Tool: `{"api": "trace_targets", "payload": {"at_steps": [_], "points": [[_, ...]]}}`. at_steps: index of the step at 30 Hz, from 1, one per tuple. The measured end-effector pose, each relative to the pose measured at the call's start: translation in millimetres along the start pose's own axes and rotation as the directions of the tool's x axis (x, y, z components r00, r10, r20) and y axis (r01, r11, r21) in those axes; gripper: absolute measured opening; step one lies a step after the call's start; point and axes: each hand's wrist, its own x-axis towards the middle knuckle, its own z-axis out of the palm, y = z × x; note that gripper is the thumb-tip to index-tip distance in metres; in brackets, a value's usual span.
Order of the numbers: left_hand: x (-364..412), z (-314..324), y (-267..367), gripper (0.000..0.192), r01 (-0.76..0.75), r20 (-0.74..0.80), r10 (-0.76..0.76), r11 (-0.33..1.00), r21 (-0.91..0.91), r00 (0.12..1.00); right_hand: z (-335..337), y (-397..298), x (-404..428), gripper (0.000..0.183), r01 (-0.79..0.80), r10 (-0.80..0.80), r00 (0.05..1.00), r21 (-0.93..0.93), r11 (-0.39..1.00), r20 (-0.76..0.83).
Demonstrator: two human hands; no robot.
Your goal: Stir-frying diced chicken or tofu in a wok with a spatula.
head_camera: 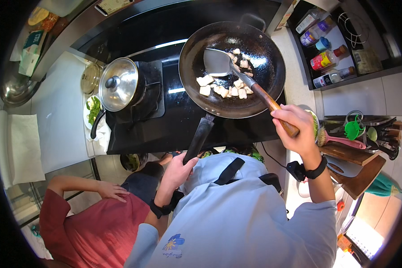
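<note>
A dark wok [271, 67] sits on the right part of the black glass cooktop, with pale meat pieces [221, 91] lying in its lower half and near its middle. My left hand [177, 171] grips the end of the wok's black handle [201, 134]. In my right hand [296, 129] is the wooden handle of a metal wok spatula [217, 62]; its blade rests in the wok over the meat, hiding some of it. Faint steam seems to rise at the wok's far side.
A lidded pot [119, 85] stands on the left burner, its handle towards me. Beside it are a plate of green vegetables [93, 109] and a glass lid [90, 78]. A co-worker in a red shirt [104, 231] stands at left. Bottles [325, 60] fill a rack at right, above cutting boards [358, 177].
</note>
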Motion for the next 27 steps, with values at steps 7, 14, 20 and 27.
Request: {"api": "trace_targets", "payload": {"at_steps": [7,14,20,27], "points": [[-1.6,0.0,3.2,0.023,0.000,-0.004,0.000,1.000,0.011,1.000,-19.9,-9.3,-10.5,0.019,0.031,-0.030,0.999,-0.052,0.998,0.034],[-3.7,1.0,6.4,0.023,0.003,-0.012,-0.003,1.000,0.001,1.000,-8.5,-14.5,-13.5,0.020,-0.021,0.021,0.997,0.003,1.000,-0.076],[-1.5,1.9,5.4,0.021,-0.012,-0.003,0.012,1.000,0.015,1.000,-0.4,-17.3,-11.1,0.017,-0.021,0.020,1.000,0.055,0.998,0.023],[-2.5,2.0,7.6,0.024,0.000,-0.033,0.000,1.000,0.007,0.999,-20.9,-18.4,-14.1,0.020,-0.030,0.030,1.000,-0.026,0.999,-0.009]]}}
